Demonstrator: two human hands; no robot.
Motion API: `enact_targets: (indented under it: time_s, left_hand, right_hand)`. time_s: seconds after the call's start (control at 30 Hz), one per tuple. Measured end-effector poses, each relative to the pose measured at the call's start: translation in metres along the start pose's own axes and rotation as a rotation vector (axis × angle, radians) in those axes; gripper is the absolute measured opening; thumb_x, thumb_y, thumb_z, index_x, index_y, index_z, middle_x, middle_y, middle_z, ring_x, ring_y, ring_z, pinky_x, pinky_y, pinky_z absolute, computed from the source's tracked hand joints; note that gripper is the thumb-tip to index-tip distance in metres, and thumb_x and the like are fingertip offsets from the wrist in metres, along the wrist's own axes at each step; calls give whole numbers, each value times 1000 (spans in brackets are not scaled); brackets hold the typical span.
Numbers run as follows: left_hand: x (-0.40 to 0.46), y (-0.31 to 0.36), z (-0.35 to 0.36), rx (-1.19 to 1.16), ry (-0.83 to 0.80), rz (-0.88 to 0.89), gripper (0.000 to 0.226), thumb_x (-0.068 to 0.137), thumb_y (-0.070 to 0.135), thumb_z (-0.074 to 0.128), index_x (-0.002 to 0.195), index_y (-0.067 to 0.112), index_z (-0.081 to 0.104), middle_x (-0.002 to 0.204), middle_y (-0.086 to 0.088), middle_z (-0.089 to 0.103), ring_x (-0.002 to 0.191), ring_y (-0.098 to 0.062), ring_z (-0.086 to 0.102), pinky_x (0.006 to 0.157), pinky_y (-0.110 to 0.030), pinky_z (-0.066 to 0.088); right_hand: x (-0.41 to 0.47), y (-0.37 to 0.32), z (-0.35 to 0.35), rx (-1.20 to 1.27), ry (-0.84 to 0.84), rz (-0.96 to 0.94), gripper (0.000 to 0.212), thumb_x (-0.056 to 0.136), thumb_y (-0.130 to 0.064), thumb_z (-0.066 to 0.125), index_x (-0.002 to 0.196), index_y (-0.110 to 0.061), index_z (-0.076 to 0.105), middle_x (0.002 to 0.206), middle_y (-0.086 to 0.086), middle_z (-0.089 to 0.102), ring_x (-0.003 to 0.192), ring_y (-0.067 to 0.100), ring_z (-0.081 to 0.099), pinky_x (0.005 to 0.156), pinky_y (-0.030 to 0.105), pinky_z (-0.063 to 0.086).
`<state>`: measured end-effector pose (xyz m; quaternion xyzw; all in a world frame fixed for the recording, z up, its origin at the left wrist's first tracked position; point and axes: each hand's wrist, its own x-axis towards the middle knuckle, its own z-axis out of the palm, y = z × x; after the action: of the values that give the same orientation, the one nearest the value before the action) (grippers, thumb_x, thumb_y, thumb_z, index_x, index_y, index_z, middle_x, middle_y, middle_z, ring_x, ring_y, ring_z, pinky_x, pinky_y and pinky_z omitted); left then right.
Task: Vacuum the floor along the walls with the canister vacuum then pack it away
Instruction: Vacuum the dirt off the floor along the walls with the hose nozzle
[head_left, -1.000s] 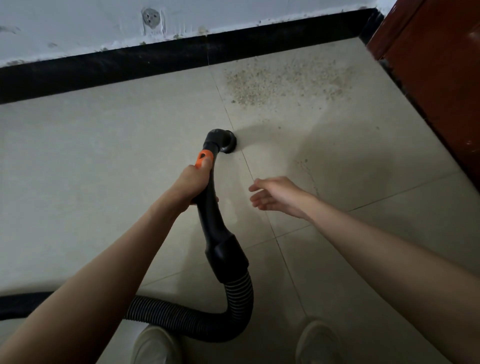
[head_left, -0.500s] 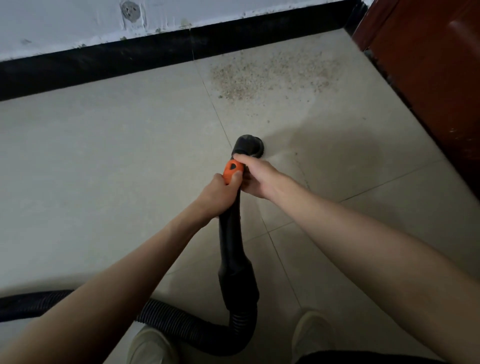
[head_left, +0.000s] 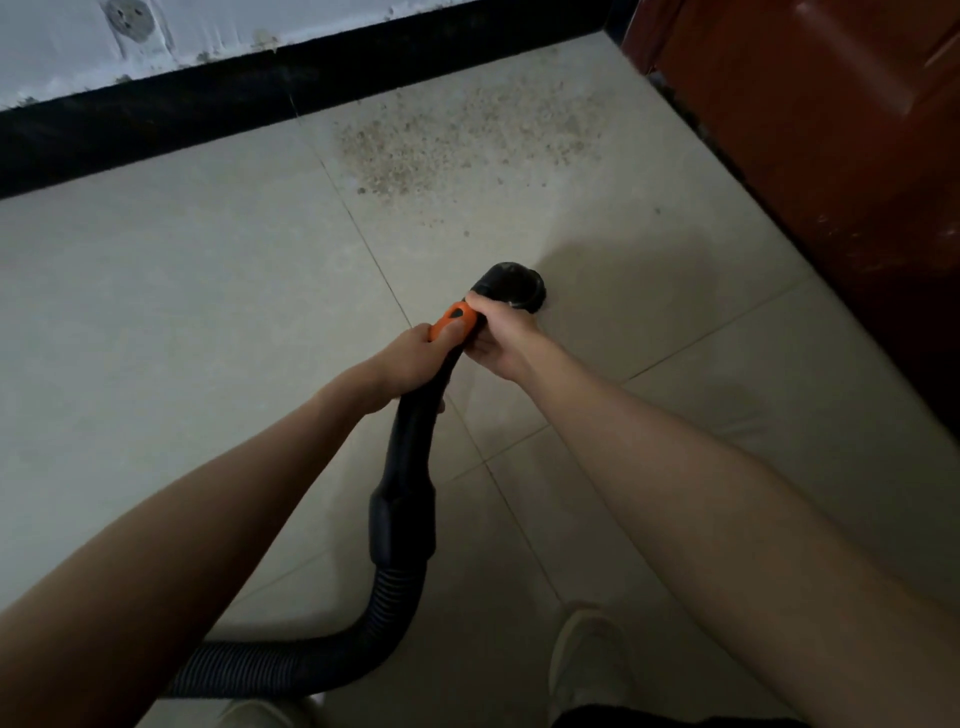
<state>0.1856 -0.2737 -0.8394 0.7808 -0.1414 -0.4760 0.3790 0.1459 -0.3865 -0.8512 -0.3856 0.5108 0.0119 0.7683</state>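
Observation:
I hold the black vacuum handle (head_left: 410, 452) with both hands. My left hand (head_left: 405, 364) grips it just below the orange slider (head_left: 457, 319). My right hand (head_left: 501, 335) grips the handle just past the slider, behind the round open nozzle end (head_left: 514, 286), which hovers close to the pale tiled floor (head_left: 182, 312). The ribbed black hose (head_left: 291, 660) curves from the handle down and off to the lower left. A patch of brownish grit (head_left: 441, 145) lies on the floor ahead, near the black skirting (head_left: 156, 114). The canister is out of view.
A white wall with a round socket (head_left: 127, 21) runs along the top. A dark red wooden door or cabinet (head_left: 831, 130) bounds the right side, meeting the skirting at the corner. My two light shoes (head_left: 592, 660) stand at the bottom, beside the hose.
My right hand came in from the side and took hold of the handle near the nozzle. The nozzle has shifted right and nearer the grit patch.

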Motion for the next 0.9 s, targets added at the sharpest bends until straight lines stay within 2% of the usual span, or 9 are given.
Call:
enact_targets:
  time_s: [0.13,0.27,0.33,0.5,0.63,0.73,0.83,0.9]
  left_hand:
    - [-4,-4,-4,11,-49,-20,52,95,55,37,105,5,48,71,-10,54,45,-18,58,45,-26,50]
    - [-13,-11,-8,103,-129,-11,50,97,53,34,108,6,47,69,-8,54,45,-17,58,46,-25,50]
    - [-17,-17,-11,141,-158,-11,49,96,55,34,105,8,47,68,-7,54,45,-19,59,45,-26,49]
    - [-26,-33,-3,185,-217,16,40,96,54,36,92,15,44,68,-8,55,45,-20,58,46,-26,48]
    - [-25,-30,4,226,-201,52,43,94,56,38,94,14,46,70,-7,56,44,-18,60,44,-23,47]
    - [-22,-25,17,348,-135,85,43,95,55,37,103,14,46,75,-5,58,48,-15,61,47,-22,48]
    - [-19,-29,27,433,-50,109,45,95,55,38,110,13,46,78,-2,56,59,-14,58,59,-27,49]
    - [-21,-34,24,390,-21,97,44,94,56,38,105,14,47,76,-1,56,60,-14,58,61,-28,48]
  right_hand:
    - [-5,9,0,66,21,-8,40,95,-16,62,129,4,53,111,17,64,85,21,63,61,26,52]
    - [-14,23,-5,105,37,8,27,95,-16,61,115,2,58,114,19,66,86,21,65,61,25,53]
    - [-19,33,-9,120,56,31,15,94,-15,61,101,-2,58,107,17,67,77,18,64,59,25,53]
    - [-28,58,-18,150,151,13,22,91,-14,64,109,-2,58,100,14,66,73,16,65,61,24,57]
    - [-25,63,-22,138,224,-23,11,89,-16,63,92,-6,58,89,9,65,73,16,64,67,27,57]
    - [-20,61,-26,114,275,-63,15,89,-18,61,78,-11,54,76,4,61,65,13,61,63,26,55]
    - [-15,59,-33,128,236,-74,15,91,-17,59,79,-10,55,76,4,59,65,13,60,58,25,53]
    - [-11,55,-36,160,166,-68,15,93,-16,57,81,-9,55,77,6,60,66,15,61,54,24,53]
